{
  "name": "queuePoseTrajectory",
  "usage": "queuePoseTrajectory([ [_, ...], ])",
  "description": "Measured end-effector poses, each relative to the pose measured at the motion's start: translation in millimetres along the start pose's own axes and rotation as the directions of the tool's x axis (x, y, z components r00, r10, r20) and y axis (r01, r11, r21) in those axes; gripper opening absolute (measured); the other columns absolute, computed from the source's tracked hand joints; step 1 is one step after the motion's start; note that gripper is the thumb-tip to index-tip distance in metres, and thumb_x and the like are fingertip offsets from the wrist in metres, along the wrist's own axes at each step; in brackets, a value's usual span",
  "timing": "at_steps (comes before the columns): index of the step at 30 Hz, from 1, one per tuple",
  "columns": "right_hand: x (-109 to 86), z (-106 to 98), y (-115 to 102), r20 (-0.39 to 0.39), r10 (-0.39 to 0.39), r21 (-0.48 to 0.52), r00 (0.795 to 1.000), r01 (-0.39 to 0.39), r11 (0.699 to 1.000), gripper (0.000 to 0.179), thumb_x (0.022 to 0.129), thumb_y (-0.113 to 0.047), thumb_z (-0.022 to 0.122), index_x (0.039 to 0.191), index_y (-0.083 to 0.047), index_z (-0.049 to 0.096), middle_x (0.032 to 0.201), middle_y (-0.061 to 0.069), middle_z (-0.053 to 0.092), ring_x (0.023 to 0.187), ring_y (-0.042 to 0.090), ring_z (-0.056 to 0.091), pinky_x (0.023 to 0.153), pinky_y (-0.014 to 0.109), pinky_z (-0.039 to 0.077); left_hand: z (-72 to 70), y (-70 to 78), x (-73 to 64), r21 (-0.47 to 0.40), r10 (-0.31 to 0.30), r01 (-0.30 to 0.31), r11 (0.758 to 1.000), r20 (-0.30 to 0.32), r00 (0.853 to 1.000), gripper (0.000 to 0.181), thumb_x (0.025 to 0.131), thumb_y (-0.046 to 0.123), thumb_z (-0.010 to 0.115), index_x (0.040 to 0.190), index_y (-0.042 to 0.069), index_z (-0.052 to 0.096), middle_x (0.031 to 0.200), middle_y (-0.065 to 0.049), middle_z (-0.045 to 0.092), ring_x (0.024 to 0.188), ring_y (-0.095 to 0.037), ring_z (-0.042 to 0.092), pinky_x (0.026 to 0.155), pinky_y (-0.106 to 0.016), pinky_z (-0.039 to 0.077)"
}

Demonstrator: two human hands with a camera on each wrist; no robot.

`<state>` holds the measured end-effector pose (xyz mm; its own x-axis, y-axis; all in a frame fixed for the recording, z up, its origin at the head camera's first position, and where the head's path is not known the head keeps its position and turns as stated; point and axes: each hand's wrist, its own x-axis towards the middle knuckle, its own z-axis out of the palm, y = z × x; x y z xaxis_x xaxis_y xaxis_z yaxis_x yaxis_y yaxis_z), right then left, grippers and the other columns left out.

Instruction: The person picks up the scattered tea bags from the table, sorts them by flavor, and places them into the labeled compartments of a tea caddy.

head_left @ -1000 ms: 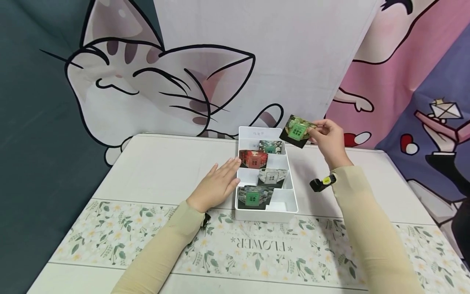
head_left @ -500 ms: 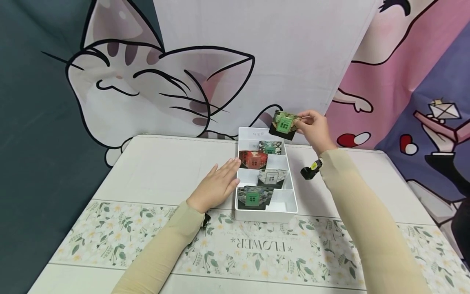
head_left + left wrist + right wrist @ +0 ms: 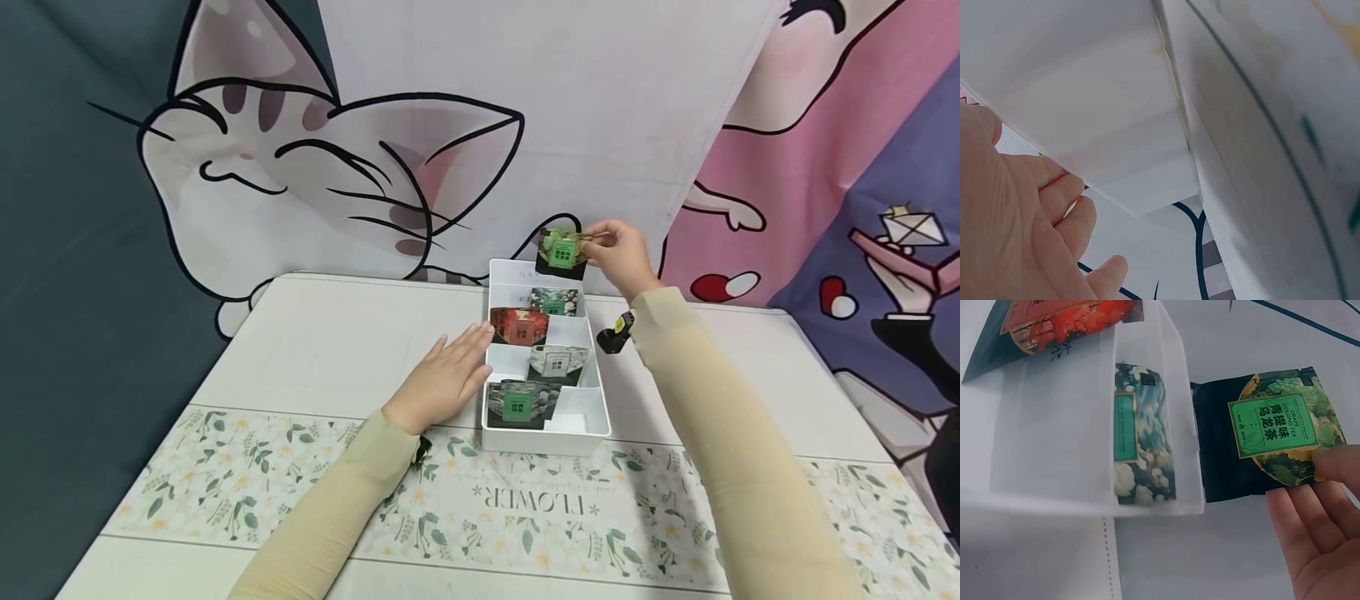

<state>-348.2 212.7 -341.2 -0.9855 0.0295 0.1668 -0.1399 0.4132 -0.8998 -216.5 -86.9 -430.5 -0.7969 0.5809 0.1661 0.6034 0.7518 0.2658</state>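
Observation:
My right hand (image 3: pixel 618 257) pinches a tea bag sachet (image 3: pixel 560 252) by its right edge, thumb in front and fingers behind. The sachet is black with a green label reading grape oolong tea in the right wrist view. It is held upright over the far end of a white divided box (image 3: pixel 540 442). My left hand (image 3: pixel 441 379) lies with fairly straight fingers at the box's left wall, fingertips right at the rim. Inside stand a teal sachet (image 3: pixel 553 302), a red sachet (image 3: pixel 519 327), a pale grey sachet (image 3: pixel 557 364) and a dark green sachet (image 3: pixel 517 407), in separate compartments.
The box stands on a white table (image 3: pixel 360 333) with a floral printed band (image 3: pixel 300 475) across its front. Behind the table's far edge hangs a cartoon cat backdrop (image 3: pixel 285 200). A black wrist camera (image 3: pixel 615 333) sits at the right sleeve.
My right hand has carried the grape oolong sachet leftward, from right of the box to over its far end, turning it more upright. The left hand and box stay put.

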Motion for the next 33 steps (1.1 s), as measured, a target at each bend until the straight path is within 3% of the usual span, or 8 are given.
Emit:
queuePoseTrajectory([
  [9, 4.2, 14, 2, 0.034, 0.018, -0.047, 0.999, -0.016, 0.999, 0.012, 0.098, -0.003, 0.064, 0.109, 0.002, 0.065, 0.095, 0.006, 0.066, 0.093, 0.021, 0.064, 0.087, 0.034, 0.06, -1.2, 0.2, -1.0, -0.017, 0.003, -0.003, 1.0, 0.001, 1.0, 0.061, 0.111, 0.041, 0.028, 0.163, 0.011, 0.016, 0.169, -0.003, 0.015, 0.155, -0.025, 0.017, 0.124, -0.055, 0.016],
  [16, 4.1, 18, 2, 0.092, 0.089, -0.032, 0.992, -0.087, 0.996, 0.014, 0.099, -0.005, 0.065, 0.112, 0.001, 0.064, 0.096, 0.005, 0.059, 0.094, 0.022, 0.06, 0.095, 0.046, 0.057, -1.5, -0.2, -1.2, -0.023, -0.004, 0.004, 1.0, 0.007, 1.0, 0.061, 0.111, 0.041, 0.028, 0.163, 0.012, 0.015, 0.169, -0.003, 0.014, 0.156, -0.022, 0.014, 0.125, -0.051, 0.011],
  [22, 5.0, 22, 2, 0.129, 0.127, -0.021, 0.983, -0.126, 0.992, 0.014, 0.099, 0.001, 0.062, 0.112, 0.004, 0.063, 0.095, 0.009, 0.056, 0.094, 0.026, 0.06, 0.095, 0.043, 0.058, 0.3, -0.6, -1.2, -0.019, -0.004, 0.004, 1.0, 0.002, 1.0, 0.061, 0.111, 0.042, 0.027, 0.163, 0.012, 0.015, 0.169, -0.003, 0.015, 0.155, -0.022, 0.014, 0.125, -0.051, 0.011],
  [33, 4.1, 35, -1, 0.176, 0.123, -0.132, 0.977, -0.1, 0.986, 0.014, 0.099, 0.001, 0.061, 0.112, 0.005, 0.064, 0.099, 0.014, 0.059, 0.098, 0.034, 0.063, 0.091, 0.046, 0.059, 0.6, -0.8, -1.8, -0.02, -0.004, 0.004, 1.0, -0.006, 1.0, 0.061, 0.111, 0.041, 0.028, 0.163, 0.011, 0.017, 0.169, -0.004, 0.016, 0.155, -0.023, 0.016, 0.125, -0.052, 0.013],
])
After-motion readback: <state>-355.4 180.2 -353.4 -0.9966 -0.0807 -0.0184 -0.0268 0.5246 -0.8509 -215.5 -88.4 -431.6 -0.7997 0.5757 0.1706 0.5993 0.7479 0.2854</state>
